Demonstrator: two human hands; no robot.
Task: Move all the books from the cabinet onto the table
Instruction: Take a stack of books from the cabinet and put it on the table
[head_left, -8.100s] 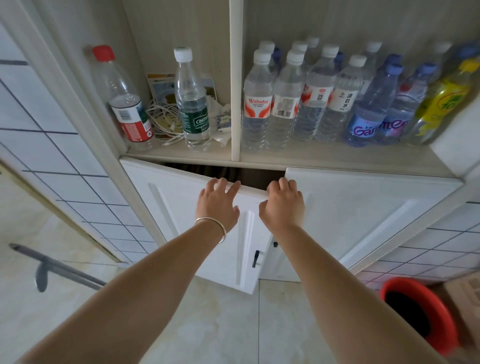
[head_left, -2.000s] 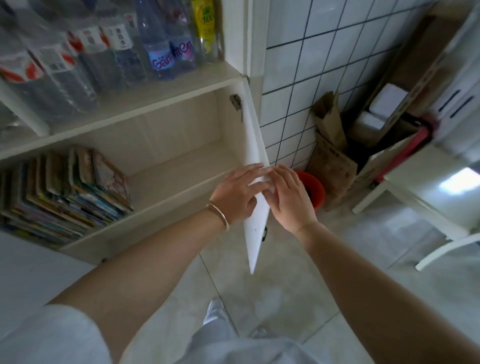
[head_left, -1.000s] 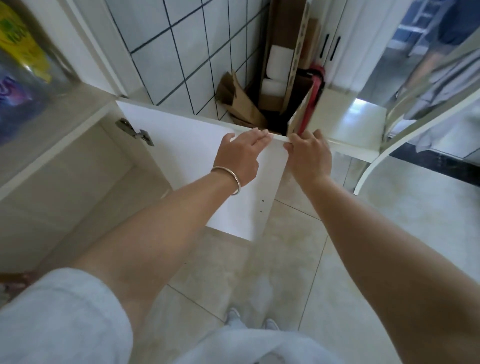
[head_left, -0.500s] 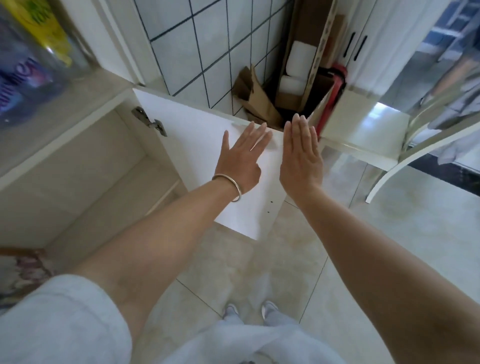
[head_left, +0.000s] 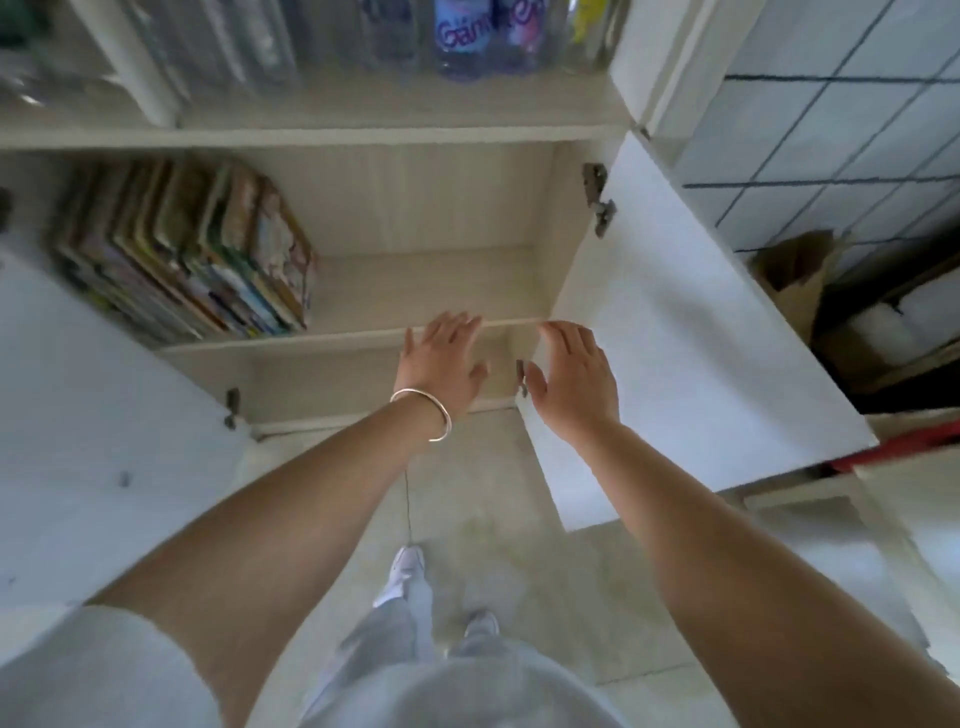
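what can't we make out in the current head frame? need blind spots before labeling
- Row of colourful leaning books: motion blur; count and titles unreadable; left end hidden by white left cabinet door.
- Clear plastic bottles on upper shelf: tops cut off by top edge.
- Table: not in head view.
- Left hand, right hand: open, blurred; contact with shelf edge or white right door unclear.

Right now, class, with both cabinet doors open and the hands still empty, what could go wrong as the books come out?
1. The books lean tightly together at the left of the shelf; pulling one may tip or spill the others.
2. The right door juts out beside the right hand, so an arm carrying books could knock it.
3. Both the left hand and the right hand are far from the stack, so a long sideways reach may give a weak grip.
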